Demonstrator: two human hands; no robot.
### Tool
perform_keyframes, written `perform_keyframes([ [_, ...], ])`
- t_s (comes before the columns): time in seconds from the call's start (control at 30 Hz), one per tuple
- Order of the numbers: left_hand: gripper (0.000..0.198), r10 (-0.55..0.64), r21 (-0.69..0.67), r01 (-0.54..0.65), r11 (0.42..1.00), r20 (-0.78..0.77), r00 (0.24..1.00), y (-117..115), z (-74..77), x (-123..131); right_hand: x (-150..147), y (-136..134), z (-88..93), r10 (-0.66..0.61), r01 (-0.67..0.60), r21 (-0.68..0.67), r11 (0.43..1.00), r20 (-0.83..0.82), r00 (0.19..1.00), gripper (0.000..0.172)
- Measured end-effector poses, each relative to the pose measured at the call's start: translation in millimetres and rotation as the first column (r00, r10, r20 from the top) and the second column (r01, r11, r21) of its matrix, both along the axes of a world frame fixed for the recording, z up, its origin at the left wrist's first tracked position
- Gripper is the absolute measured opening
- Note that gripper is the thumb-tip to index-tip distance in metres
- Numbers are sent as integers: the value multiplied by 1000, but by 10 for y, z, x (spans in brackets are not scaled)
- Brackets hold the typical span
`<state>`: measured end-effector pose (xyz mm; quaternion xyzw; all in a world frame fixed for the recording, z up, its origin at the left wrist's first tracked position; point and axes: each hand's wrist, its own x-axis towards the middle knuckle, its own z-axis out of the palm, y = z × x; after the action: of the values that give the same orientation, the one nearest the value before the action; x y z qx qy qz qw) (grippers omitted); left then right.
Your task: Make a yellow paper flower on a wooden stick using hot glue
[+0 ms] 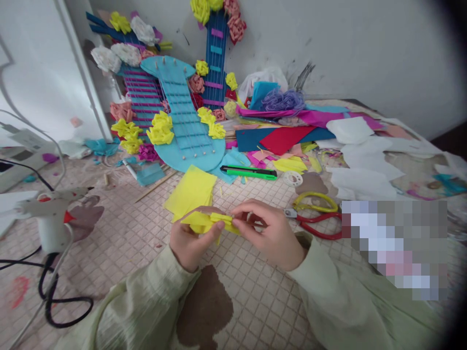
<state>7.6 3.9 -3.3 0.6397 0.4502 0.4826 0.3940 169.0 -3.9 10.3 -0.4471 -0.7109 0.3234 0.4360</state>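
Observation:
A folded strip of yellow felt [209,222] is pinched between both my hands over the tiled floor. My left hand [189,240] grips its left end with closed fingers. My right hand [268,233] pinches its right end between thumb and fingertips. A flat yellow felt sheet [191,190] lies just behind the hands.
A white glue gun [53,214] with black cable stands at left. Scissors with red and yellow handles [315,214] lie right of my hands, a green utility knife [250,171] behind. Blue felt guitars [182,116] with felt flowers lean on the wall beside piles of coloured felt [292,131].

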Motion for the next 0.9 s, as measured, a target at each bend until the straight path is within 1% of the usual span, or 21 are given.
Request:
perform_keyframes([
  [0.67, 12, -36, 35, 36, 999, 6, 999, -1, -23, -3, -3, -8, 12, -17, 16, 16, 1000, 21, 1000, 9],
  [0.9, 11, -39, 5, 39, 999, 19, 999, 13, -17, 0, 5, 6, -3, -44, 44, 27, 999, 17, 999, 11],
])
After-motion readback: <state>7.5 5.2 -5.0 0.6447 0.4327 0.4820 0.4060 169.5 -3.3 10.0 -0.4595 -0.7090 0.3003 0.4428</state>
